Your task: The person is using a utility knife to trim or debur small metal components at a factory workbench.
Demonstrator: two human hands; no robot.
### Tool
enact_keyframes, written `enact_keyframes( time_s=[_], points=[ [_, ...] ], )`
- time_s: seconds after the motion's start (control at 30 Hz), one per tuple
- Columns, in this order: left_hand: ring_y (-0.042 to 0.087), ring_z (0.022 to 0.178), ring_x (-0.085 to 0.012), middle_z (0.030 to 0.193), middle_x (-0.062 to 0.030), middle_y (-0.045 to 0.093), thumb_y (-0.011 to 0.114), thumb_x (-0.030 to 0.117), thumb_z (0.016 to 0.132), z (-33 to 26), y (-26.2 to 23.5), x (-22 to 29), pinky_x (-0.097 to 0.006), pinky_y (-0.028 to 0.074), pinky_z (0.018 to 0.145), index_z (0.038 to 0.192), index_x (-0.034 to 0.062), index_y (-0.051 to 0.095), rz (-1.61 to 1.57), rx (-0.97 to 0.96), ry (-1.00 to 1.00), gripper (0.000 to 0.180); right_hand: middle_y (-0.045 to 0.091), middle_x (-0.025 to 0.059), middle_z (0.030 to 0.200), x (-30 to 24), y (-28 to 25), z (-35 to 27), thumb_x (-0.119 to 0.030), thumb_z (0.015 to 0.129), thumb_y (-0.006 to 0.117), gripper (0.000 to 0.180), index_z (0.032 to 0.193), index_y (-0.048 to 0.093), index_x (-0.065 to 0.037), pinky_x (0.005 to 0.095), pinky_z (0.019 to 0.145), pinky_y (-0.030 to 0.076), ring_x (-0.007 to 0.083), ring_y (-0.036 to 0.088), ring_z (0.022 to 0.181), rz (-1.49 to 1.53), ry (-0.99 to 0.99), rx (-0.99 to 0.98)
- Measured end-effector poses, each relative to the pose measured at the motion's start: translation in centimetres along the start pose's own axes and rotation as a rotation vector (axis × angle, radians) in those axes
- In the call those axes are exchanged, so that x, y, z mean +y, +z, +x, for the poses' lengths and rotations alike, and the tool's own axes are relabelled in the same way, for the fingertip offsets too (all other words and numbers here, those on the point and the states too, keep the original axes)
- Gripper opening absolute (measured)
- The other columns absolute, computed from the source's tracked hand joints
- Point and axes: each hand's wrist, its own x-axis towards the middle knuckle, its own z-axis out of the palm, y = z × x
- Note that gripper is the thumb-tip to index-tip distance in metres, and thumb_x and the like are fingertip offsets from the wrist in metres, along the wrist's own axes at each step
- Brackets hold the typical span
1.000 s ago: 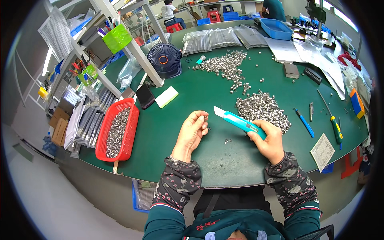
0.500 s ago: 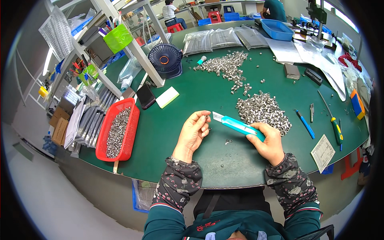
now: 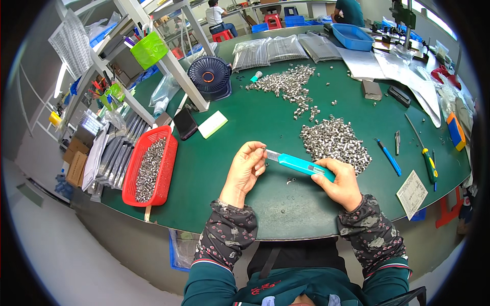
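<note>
Over the near part of the green table, my left hand [image 3: 245, 171] pinches a small metal ring [image 3: 264, 149] between thumb and fingertips. My right hand [image 3: 339, 183] grips a turquoise utility knife [image 3: 301, 164] by its handle. Its extended blade [image 3: 272, 155] points left and meets the ring at my left fingertips; whether the edge touches the metal is too small to tell. Just beyond my right hand lies a heap of shiny metal rings [image 3: 337, 143]. A few tiny bits [image 3: 291, 180] lie on the table between my hands.
At left, a red basket [image 3: 166, 176] holds many small metal pieces. A phone [image 3: 185, 123], a pale sticky pad [image 3: 213, 124] and a fan [image 3: 210, 76] stand beyond it. Farther back spreads another pile of rings [image 3: 288, 84]. A blue pen-like tool [image 3: 390, 159] and a screwdriver [image 3: 429, 166] lie right.
The knife has moved left and turned in my right hand, so its blade now reaches the ring. My left hand has stayed almost in place.
</note>
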Motion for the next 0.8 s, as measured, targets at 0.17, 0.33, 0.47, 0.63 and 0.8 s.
enact_keyframes(
  time_s=[0.17, 0.33, 0.47, 0.63, 0.8],
  points=[
    [0.041, 0.052, -0.0042, 0.074, -0.0019, 0.055, 0.058, 0.011, 0.085, -0.1, -0.1, -0.1, -0.017, 0.033, 0.043, 0.094, 0.0040, 0.056, 0.024, 0.034, 0.001, 0.012, 0.063, 0.0128, 0.076, -0.2, -0.2, 0.0, -0.022, 0.071, 0.068, 0.027, 0.090, 0.063, -0.003, 0.0321, 0.058, 0.048, 0.0248, 0.062, 0.065, 0.020, 0.069, -0.060],
    [0.042, 0.053, -0.0039, 0.075, -0.0018, 0.054, 0.059, 0.013, 0.085, -0.1, -0.5, 0.0, -0.017, 0.033, 0.043, 0.092, 0.0028, 0.057, 0.248, 0.012, 0.023, 0.012, 0.063, 0.0127, 0.078, -0.1, -0.4, 0.1, -0.021, 0.071, 0.069, 0.027, 0.091, 0.063, -0.003, 0.0322, 0.059, 0.048, 0.0242, 0.062, 0.066, 0.040, 0.147, -0.145],
    [0.042, 0.055, -0.0046, 0.075, -0.0021, 0.053, 0.056, 0.016, 0.087, 0.0, -0.7, -0.2, -0.017, 0.033, 0.044, 0.089, 0.0034, 0.055, 0.156, 0.077, -0.011, 0.013, 0.062, 0.0140, 0.080, 0.5, -0.3, -0.1, -0.015, 0.072, 0.068, 0.027, 0.092, 0.060, 0.001, 0.0303, 0.064, 0.048, 0.0225, 0.062, 0.069, 0.054, -0.044, 0.179],
    [0.043, 0.055, -0.0077, 0.077, -0.0045, 0.052, 0.053, 0.012, 0.086, 0.5, 0.3, -0.1, -0.018, 0.032, 0.041, 0.087, 0.0067, 0.051, 0.001, 0.106, -0.101, 0.006, 0.061, 0.0085, 0.073, 0.1, -1.0, 0.3, -0.014, 0.075, 0.067, 0.025, 0.094, 0.060, 0.000, 0.0263, 0.058, 0.045, 0.0145, 0.058, 0.063, 0.126, 0.000, 0.341],
    [0.042, 0.056, -0.0048, 0.070, 0.0017, 0.050, 0.060, 0.013, 0.080, 1.7, 4.4, -1.5, -0.019, 0.031, 0.043, 0.085, 0.0046, 0.056, 0.643, 0.119, -0.212, 0.010, 0.060, 0.0074, 0.072, 0.1, -1.0, 0.2, -0.014, 0.075, 0.067, 0.024, 0.094, 0.060, -0.001, 0.0257, 0.057, 0.045, 0.0126, 0.057, 0.062, 0.205, 0.033, 0.379]
  ],
)
